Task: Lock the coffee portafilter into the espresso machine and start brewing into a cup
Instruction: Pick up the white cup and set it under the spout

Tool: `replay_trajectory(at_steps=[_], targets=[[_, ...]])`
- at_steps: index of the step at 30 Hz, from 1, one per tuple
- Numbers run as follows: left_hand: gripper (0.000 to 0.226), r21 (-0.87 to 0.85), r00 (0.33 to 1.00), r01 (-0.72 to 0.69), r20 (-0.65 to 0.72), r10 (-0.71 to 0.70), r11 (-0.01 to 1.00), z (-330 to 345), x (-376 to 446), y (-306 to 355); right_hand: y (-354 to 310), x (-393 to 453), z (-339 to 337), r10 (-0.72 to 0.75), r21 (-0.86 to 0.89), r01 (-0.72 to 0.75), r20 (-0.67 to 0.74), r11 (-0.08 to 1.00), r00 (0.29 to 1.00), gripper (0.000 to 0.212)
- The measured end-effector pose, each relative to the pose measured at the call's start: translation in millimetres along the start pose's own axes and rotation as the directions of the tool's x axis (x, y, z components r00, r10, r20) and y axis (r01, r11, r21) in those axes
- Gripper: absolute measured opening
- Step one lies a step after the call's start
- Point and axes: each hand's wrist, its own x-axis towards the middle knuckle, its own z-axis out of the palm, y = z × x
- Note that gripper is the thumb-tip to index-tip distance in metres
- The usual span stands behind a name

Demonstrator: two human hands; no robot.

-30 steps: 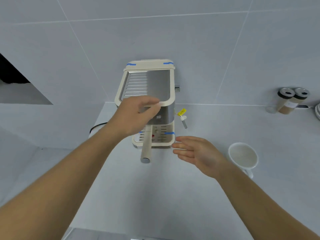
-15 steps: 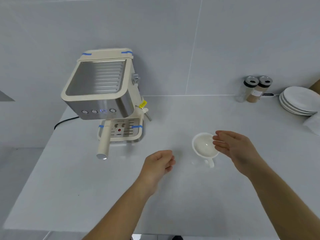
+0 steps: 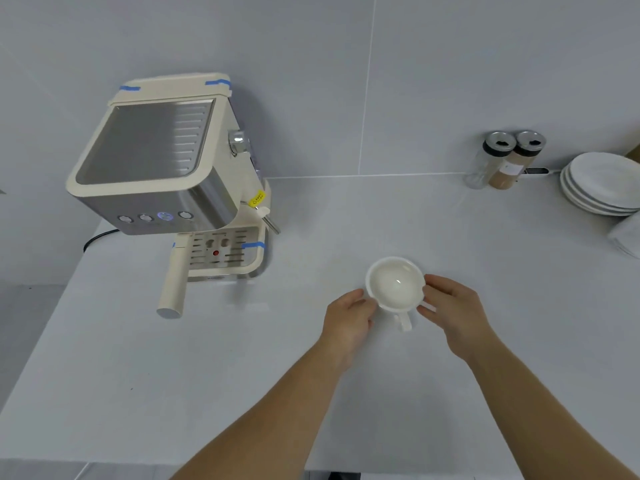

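Two grey wall tiles back a pale, bare-looking counter.

One espresso machine, one portafilter, one cup. Two hands on show: left, right. Two shakers, one stack of plates, four buttons.

Cream-and-steel espresso machine with blue tape corners, ribbed steel top; glossy white ceramic cup; pale grey desk.
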Motion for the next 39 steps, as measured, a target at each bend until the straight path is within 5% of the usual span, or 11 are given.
replay_trajectory(at_steps=[10, 21, 39], targets=[[0.038, -0.183, 0.995, -0.016, 0.091, 0.033, 0.983, 4, 11, -9, 9, 5, 4, 0.02, 0.083, -0.021, 0.011, 0.996, 1.0, 0.027], [0.036, -0.345, 0.991, -0.009, 0.124, 0.055, 0.939, 3, 13, -10, 8, 2, 8, -0.021, 0.073, 0.021, 0.006, 0.997, 1.0, 0.031], [0.038, -0.512, 0.925, -0.342, -0.332, 0.186, 0.788, -109, -35, -4, -15, -20, 158, -0.039, -0.016, 0.048, 0.34, 0.999, 0.94, 0.021]])
